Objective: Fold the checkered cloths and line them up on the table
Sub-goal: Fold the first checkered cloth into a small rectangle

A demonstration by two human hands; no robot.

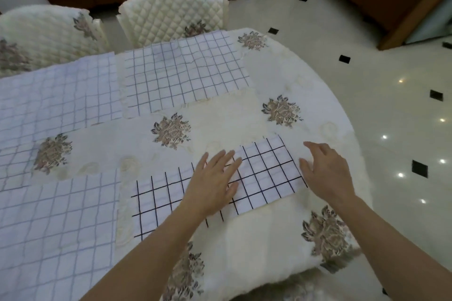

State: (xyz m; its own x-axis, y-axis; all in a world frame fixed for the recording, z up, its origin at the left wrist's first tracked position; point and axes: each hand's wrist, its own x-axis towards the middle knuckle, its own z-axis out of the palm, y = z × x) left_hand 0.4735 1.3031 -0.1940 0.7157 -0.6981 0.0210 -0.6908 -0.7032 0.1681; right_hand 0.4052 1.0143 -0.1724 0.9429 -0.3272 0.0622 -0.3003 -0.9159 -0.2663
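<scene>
From the head view, a round table (244,115) under a cream flowered tablecloth carried several checkered cloths. The dark-lined cloth (266,173) lay folded into a long strip near the table's near-right edge, running slantwise from the near side toward the right rim. The left hand (215,186) rested flat on the middle of that strip, palm down, its fingers straight and slightly spread, gripping nothing. The right hand (327,173) sat at the strip's right end, fingers straight and fanned over the tablecloth, the thumb just at the cloth's short edge; whether it actually touched the fabric could not be told. A second cloth with thin dark lines (183,73) lay flat at the far edge of the table. A pale blue-lined cloth (56,98) lay beside it toward the far-left edge, and another pale blue-lined cloth (56,227) covered the near-left part, close to the dark-lined strip's left end. Two quilted cream chairs (171,10) stood behind the far edge, on a glossy tiled floor (367,56).
</scene>
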